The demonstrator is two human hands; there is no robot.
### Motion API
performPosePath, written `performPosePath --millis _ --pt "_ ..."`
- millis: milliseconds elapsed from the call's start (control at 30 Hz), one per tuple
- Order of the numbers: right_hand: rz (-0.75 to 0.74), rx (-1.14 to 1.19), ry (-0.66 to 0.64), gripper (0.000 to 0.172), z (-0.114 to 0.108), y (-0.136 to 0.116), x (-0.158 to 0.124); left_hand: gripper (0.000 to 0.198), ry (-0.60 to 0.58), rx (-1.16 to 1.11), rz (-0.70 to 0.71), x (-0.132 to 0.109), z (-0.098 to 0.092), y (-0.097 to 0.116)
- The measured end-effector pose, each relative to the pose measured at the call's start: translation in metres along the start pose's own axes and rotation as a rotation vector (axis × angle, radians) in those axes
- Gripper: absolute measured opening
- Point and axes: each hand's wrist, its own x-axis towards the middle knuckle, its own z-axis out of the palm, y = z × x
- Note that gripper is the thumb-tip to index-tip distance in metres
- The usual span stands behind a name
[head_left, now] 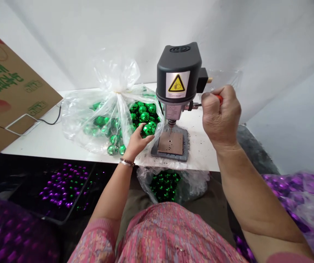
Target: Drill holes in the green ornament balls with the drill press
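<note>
Black tray (72, 215): holds purple and green baubles, nearest the body on the left.
Left hand (137, 141): fingers curve, slightly spread, around a mirrored green bauble (148, 129) beside the drill base; firmness cannot be told.
Right hand (221, 116): fingers pressed together in a fist around a red-handled tool (219, 98), its metal shaft reaching toward the drill head.
Bench drill (177, 73): bit above a perforated brown plate (170, 143).
Tied plastic bag (104, 109): full of green baubles, left of the drill.
Cardboard carton (9, 84): leans far left.
</note>
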Motion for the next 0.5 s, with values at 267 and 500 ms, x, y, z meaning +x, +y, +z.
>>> performPosePath --millis 267,500 --pt "0.068 -0.064 -0.036 0.026 -0.002 -0.019 0.021 0.077 -0.431 -1.019 -0.251 -0.053 0.038 -0.006" --pt "0.334 -0.211 -0.123 0.041 0.005 -0.036 0.069 0.066 -0.196 -0.455 -0.177 -0.026 0.044 -0.008"
